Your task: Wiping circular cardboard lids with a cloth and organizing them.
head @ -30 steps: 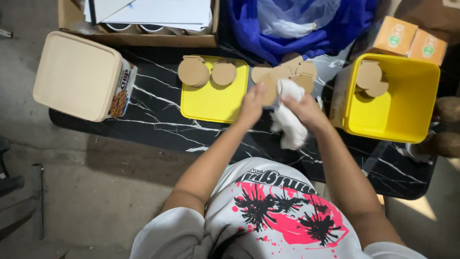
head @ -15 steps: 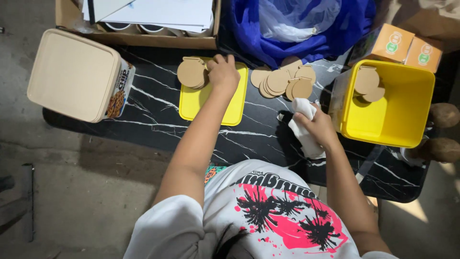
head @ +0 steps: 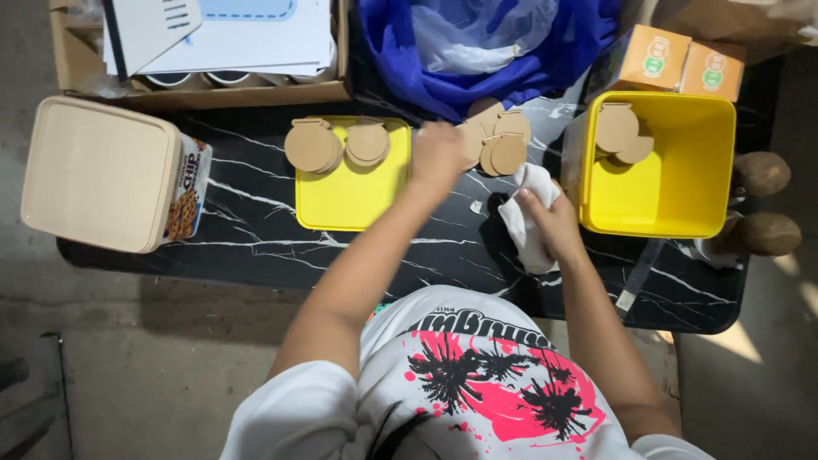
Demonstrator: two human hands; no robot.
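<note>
On the black marble-patterned tabletop (head: pixel 256 247), from the fingers outward:
Left hand (head: pixel 437 152): blurred over the loose pile of round tan wooden discs (head: pixel 503 146); finger spread cannot be told.
Right hand (head: pixel 554 223): fingers curled, pinching a crumpled white cloth (head: pixel 521 215).
Discs: probably light, stiff, smooth; best pinched by the rim.
Cloth: soft, limp.
Nearby: flat yellow plastic lid (head: pixel 351 183) bearing 2 disc stacks; yellow plastic tub (head: pixel 673 192).

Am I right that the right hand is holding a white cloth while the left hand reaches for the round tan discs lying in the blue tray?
Not quite: in the head view the tray is yellow, not blue. The right hand does hold the white cloth, and the left hand reaches toward the tan discs.
</note>
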